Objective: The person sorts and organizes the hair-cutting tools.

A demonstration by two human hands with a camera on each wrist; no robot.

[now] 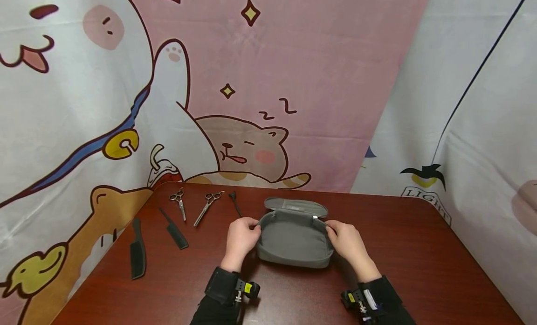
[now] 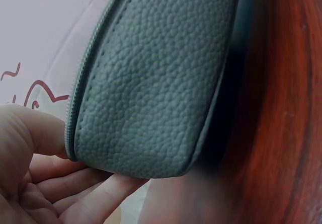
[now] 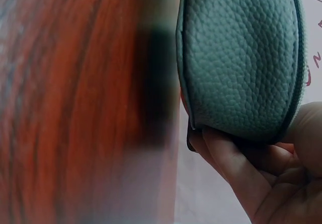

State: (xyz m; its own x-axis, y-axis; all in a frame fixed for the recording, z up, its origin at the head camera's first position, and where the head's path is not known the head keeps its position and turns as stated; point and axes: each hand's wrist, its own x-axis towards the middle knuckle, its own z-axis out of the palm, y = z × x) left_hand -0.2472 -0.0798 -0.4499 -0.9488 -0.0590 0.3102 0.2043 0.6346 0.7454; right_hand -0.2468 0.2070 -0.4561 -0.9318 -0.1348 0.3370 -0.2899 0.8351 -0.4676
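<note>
Gray case (image 1: 293, 259) held between left hand (image 1: 242, 238) and right hand (image 1: 349, 241), over brown table (image 1: 419, 250). Left fingers (image 2: 108, 199) grip left end near zippered rim; right fingers (image 3: 227, 159) grip right end likewise. Lid (image 1: 296, 206) folded back, just beyond fingertips. Slim dark tool (image 1: 236, 203) just past left fingers. Leftward of them, increasingly far: larger scissors (image 1: 205, 209), narrow comb (image 1: 176, 234), smaller scissors (image 1: 181, 205), wide comb (image 1: 137, 259). Well beyond all fingers: patterned cloth (image 1: 327, 82).

Passable tabletop (image 1: 419, 250) at far right, opened lid (image 1: 295, 205) behind grey case (image 1: 291, 259), scissors (image 1: 207, 204) and combs (image 1: 137, 259) leftward
</note>
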